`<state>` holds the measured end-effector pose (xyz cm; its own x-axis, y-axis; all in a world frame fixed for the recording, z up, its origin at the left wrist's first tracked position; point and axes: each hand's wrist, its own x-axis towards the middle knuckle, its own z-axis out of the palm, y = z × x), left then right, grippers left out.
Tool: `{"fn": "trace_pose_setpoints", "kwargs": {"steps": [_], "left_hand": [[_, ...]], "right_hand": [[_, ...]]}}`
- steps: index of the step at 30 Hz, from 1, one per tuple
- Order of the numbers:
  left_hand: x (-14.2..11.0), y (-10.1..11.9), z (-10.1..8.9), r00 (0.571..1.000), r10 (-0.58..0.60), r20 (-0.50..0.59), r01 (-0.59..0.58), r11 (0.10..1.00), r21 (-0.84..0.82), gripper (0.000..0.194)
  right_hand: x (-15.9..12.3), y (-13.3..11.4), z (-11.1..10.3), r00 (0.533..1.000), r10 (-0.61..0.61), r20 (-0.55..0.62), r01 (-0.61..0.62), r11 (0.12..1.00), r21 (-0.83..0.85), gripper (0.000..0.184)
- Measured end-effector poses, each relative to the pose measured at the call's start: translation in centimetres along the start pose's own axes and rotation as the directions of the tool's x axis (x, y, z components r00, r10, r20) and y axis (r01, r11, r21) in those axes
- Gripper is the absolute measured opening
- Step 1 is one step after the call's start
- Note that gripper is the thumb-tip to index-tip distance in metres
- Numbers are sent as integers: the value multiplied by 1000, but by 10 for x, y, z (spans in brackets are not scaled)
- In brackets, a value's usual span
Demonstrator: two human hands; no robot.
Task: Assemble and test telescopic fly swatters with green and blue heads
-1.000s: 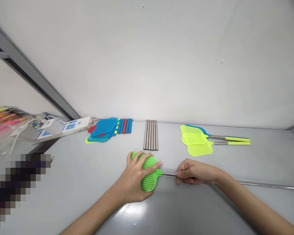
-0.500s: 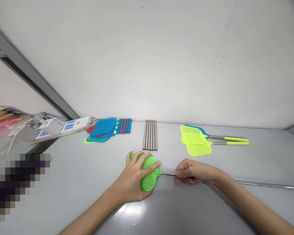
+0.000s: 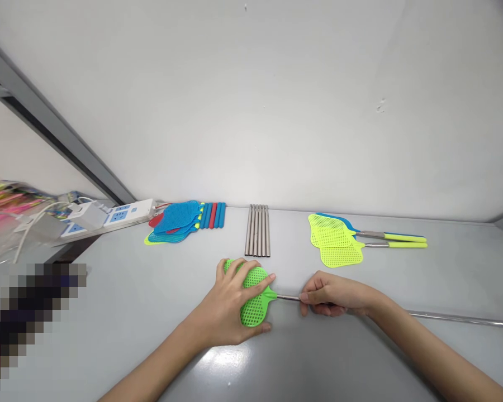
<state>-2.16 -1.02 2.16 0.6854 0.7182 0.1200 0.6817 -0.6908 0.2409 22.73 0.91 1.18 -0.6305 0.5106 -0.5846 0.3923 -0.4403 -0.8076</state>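
My left hand lies over a bright green fly swatter head with a perforated face. Its fingers are spread across the head, holding it, and the thumb sticks out beyond the lower edge. A thin metal rod joins the neck of this head on the right. My right hand pinches the rod between thumb and fingers, so the part inside the hand is hidden. On the far side of my right wrist, a long silvery rod runs to the right edge; whether it is the same rod I cannot tell.
Several metal tubes lie in a row at the back. Left of them are blue and red grips and stacked swatter heads. Swatters with handles lie at right. A power strip with cables stands at far left.
My left thumb has moved out to the right, away from the swatter head's lower edge. My right hand stays on the rod, almost unmoved.
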Motion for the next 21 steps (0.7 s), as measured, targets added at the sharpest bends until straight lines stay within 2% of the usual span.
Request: {"fn": "trace_pose_setpoints", "kwargs": {"steps": [5, 9, 16, 21], "left_hand": [[0, -2, 3, 1000, -10, 8, 10, 1000, -4, 79], [0, -3, 5, 1000, -14, 12, 15, 1000, -9, 82], [0, -8, -2, 996, 22, 82, -19, 999, -47, 91], [0, -11, -5, 998, 20, 62, -16, 998, -63, 78]], "right_hand": [[-1, -1, 0, 1000, 16, -18, -17, 999, -29, 30], [-1, -1, 0, 999, 25, -22, -25, 999, -31, 31], [1, 3, -1, 1000, 16, -2, -16, 999, -28, 32], [2, 4, -2, 1000, 17, 6, -17, 1000, -22, 32]]}}
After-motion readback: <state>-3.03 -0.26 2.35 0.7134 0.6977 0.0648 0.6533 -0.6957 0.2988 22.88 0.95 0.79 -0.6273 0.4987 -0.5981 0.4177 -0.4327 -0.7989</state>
